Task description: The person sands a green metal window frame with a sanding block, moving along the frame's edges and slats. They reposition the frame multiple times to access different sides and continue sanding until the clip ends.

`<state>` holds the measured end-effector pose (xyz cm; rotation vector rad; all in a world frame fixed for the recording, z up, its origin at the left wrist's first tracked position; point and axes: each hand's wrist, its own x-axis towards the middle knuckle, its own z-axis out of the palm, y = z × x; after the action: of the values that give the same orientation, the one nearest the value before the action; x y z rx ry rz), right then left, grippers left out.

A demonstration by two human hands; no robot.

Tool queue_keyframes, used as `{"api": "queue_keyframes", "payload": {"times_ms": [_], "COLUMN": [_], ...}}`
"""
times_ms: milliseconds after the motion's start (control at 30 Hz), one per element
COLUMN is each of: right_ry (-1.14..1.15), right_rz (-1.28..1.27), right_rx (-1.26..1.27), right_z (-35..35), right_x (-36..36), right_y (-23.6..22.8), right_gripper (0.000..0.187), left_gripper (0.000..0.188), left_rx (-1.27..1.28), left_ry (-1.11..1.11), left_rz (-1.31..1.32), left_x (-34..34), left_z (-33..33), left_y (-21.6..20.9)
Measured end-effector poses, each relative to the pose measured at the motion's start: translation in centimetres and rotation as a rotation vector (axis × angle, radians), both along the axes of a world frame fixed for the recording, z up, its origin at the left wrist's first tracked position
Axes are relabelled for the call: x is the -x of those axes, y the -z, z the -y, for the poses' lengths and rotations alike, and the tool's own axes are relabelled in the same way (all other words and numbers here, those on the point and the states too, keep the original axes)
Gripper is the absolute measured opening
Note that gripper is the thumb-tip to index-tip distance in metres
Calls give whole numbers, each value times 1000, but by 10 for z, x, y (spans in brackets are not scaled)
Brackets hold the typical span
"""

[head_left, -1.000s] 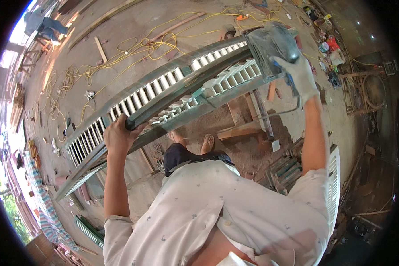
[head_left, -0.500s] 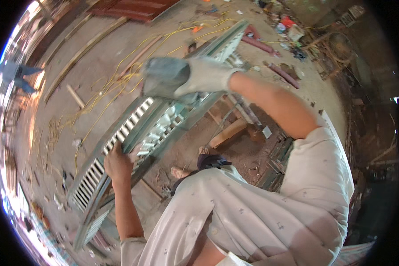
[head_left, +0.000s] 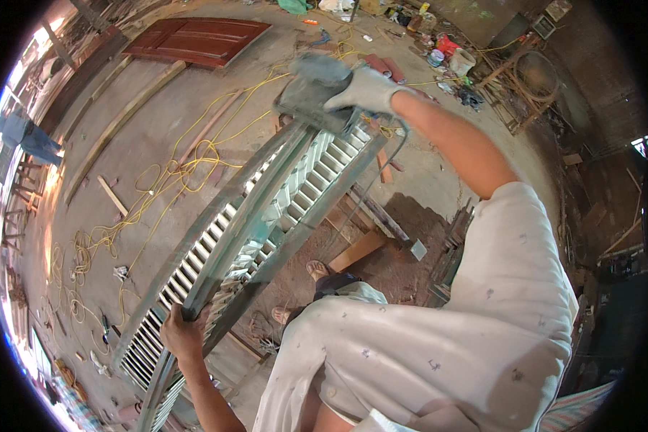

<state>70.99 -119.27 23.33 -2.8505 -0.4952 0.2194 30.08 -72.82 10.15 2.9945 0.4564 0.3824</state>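
A long wooden shutter panel (head_left: pixel 219 277) with rows of slats lies diagonally in front of me, its rails grey-green. My bare left hand (head_left: pixel 185 331) is closed around its middle rail near the lower left end. Toward the far right end, my right hand (head_left: pixel 367 91), in a pale glove, grips a dark grey, blocky corded power tool (head_left: pixel 306 90). The tool is blurred and rests on or just above the rails; I cannot tell which. Its dark cord (head_left: pixel 381 176) hangs down on the right side of the panel.
Yellow cables (head_left: pixel 201 155) lie tangled on the floor beyond the panel. A red-brown panelled door (head_left: pixel 198 39) lies farther back by long timber beams (head_left: pixel 126 101). Wood offcuts (head_left: pixel 356 248) lie by my feet. Another person (head_left: pixel 29 137) stands at the far left.
My right hand has carried the power tool toward the far right end of the shutter panel. My left hand appears lower, still on the rail. The whole view has shifted somewhat.
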Motion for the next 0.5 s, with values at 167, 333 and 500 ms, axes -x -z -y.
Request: {"api": "queue_keyframes", "payload": {"times_ms": [167, 333, 500], "right_ry": [252, 94, -71], "right_rz": [-130, 110, -269], "right_rx": [43, 106, -302], "right_z": [69, 123, 43], "right_x": [-93, -178, -146], "right_y": [-8, 0, -6], "right_gripper": [67, 62, 64], "left_gripper": [67, 65, 67], "left_rx": [16, 13, 269], "left_ry": [-43, -12, -286], "left_rz": [-68, -56, -229], "left_x": [-2, -12, 21], "left_z": [2, -2, 0], "left_y": [7, 17, 14]}}
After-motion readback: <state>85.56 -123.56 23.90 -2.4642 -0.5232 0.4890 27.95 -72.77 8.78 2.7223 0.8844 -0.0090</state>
